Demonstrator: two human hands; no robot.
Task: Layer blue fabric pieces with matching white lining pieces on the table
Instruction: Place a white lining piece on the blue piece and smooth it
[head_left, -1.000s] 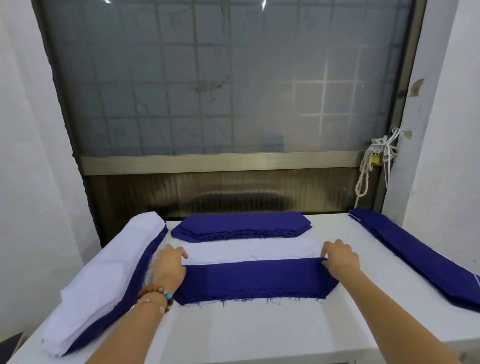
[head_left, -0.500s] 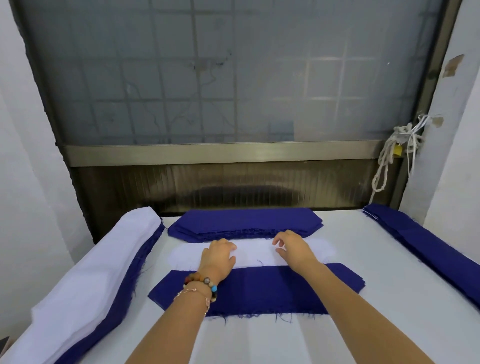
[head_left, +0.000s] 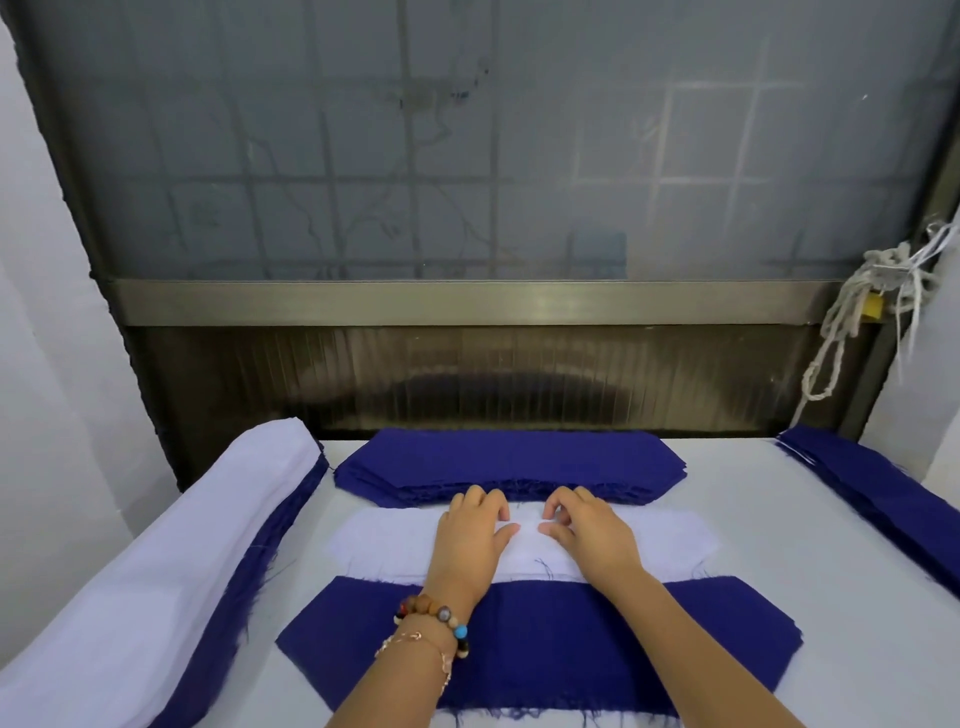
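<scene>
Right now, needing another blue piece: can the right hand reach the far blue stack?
Probably yes: the right hand rests on the white lining just short of the blue stack, with nothing between them.

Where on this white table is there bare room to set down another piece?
Widest bare patch of the white table: right side, between the white lining piece and the long dark-blue stack on the right edge. A narrower strip runs beside the white-topped left stack. The centre is crowded.

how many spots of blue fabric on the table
4: far-centre stack, right-edge stack, near piece, layer under the left white pile; more may be hidden.
</scene>
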